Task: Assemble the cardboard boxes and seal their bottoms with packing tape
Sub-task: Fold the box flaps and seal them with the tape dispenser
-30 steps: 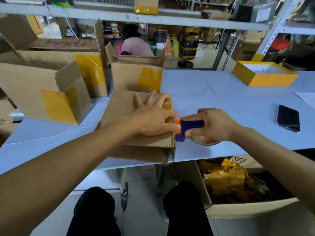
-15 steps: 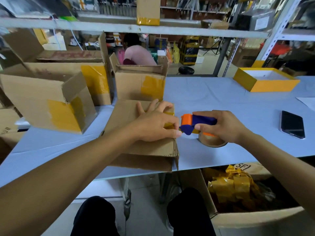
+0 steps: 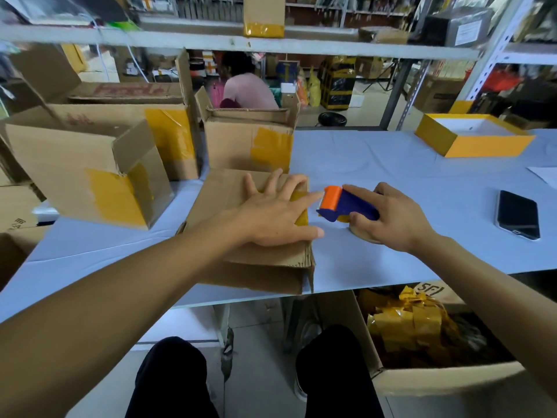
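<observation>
Nearest, at the table edge, the cardboard box point(image 3: 250, 233) is lying with its bottom up and is pressed flat by the left hand point(image 3: 271, 215), its fingers spread straight over a strip of yellow tape point(image 3: 300, 206) that seems already laid across the seam, while the tape dispenser point(image 3: 343, 203), just beside the box on the table point(image 3: 391, 164), is grasped by the right hand point(image 3: 388, 218). Behind, three taped boxes point(image 3: 250, 140) are seen standing, so this bottom is judged nearly sealed, and how many boxes are left cannot be told
</observation>
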Tool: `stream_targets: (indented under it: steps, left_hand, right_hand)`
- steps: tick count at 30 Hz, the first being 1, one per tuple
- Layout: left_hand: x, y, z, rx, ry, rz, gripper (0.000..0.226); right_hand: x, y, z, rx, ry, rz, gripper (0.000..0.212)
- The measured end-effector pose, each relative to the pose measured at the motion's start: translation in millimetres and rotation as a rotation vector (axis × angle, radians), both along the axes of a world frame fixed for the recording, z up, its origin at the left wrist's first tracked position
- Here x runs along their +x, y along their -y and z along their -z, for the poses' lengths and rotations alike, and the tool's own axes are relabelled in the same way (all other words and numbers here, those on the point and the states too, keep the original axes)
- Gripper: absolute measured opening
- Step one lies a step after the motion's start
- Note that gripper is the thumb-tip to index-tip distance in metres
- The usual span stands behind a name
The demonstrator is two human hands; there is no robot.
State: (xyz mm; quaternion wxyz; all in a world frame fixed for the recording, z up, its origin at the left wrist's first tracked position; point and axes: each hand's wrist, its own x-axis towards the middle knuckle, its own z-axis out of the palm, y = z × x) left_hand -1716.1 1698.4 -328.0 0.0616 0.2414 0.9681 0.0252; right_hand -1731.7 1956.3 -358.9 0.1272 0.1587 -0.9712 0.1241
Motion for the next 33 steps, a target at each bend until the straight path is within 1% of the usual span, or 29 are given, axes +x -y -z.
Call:
stream_targets:
  steps: [2,5,7,9,10,12,13,14,15,17,18,20,22,23,24,25,27,28,29,31,33]
  left_hand:
    - [-1,-1,-3,0.015,-0.007,-0.011,0.093]
    - [3,6,-9,0.034,0.002,0.011,0.109]
    - [13,15,-10,0.018,-0.005,0.038,0.118]
    - [31,23,-9,0.012,-0.026,0.033,0.124]
    - [41,27,-7,0.015,-0.049,0.011,0.125]
    - [60,31,-3,0.019,-0.115,-0.069,0.127]
    - [67,31,-1,0.021,-0.135,-0.114,0.127]
    - [72,31,1,0.027,-0.134,-0.154,0.124]
    - [74,30,1,0.039,-0.121,-0.187,0.118]
    - [76,35,0,0.074,-0.105,-0.222,0.102]
    - [78,40,-1,0.092,-0.124,-0.237,0.096]
    - [85,55,-1,0.137,-0.182,-0.292,0.088]
    - [94,71,6,0.2,-0.227,-0.401,0.079]
    - [97,77,11,0.233,-0.215,-0.47,0.075]
    - [96,84,16,0.289,-0.145,-0.541,0.074]
    - [94,88,17,0.398,-0.031,-0.596,0.076]
    - [89,87,16,0.801,0.19,-0.621,0.084]
    - [87,84,14,0.973,0.226,-0.605,0.084]
    - [84,80,13,1.078,0.218,-0.594,0.078]
    - [78,77,12,1.196,0.162,-0.618,0.063]
    - [71,79,16,1.29,0.154,-0.66,0.058]
  right_hand:
    - [1,4,2,0.015,-0.054,0.006,0.064]
    - [2,15,7,0.117,-0.13,-0.013,0.068]
    - [1,23,10,0.146,-0.051,0.0,0.067]
    - [4,29,10,0.153,0.037,0.025,0.058]
    - [6,33,8,0.126,0.017,0.014,0.052]
    - [9,46,-6,-0.081,-0.044,-0.077,0.044]
    - [9,55,-14,-0.205,-0.024,-0.155,0.045]
    - [9,64,-22,-0.271,0.018,-0.245,0.05]
    - [7,74,-28,-0.259,0.066,-0.33,0.054]
    - [5,90,-33,-0.078,0.122,-0.443,0.059]
    - [4,93,-32,-0.001,0.137,-0.457,0.061]
    - [5,94,-27,0.072,0.105,-0.417,0.061]
    - [8,92,-24,0.11,0.035,-0.374,0.056]
    - [10,93,-24,0.125,0.004,-0.356,0.053]
    - [12,94,-26,0.137,-0.029,-0.338,0.05]
    - [11,96,-29,0.138,-0.036,-0.322,0.045]
    - [13,101,-35,0.083,-0.014,-0.345,0.036]
    - [15,105,-37,0.043,-0.021,-0.388,0.032]
    - [19,108,-39,0.006,-0.033,-0.435,0.029]
    - [27,116,-37,-0.006,-0.03,-0.497,0.027]
    - [33,121,-30,0.023,-0.007,-0.497,0.033]
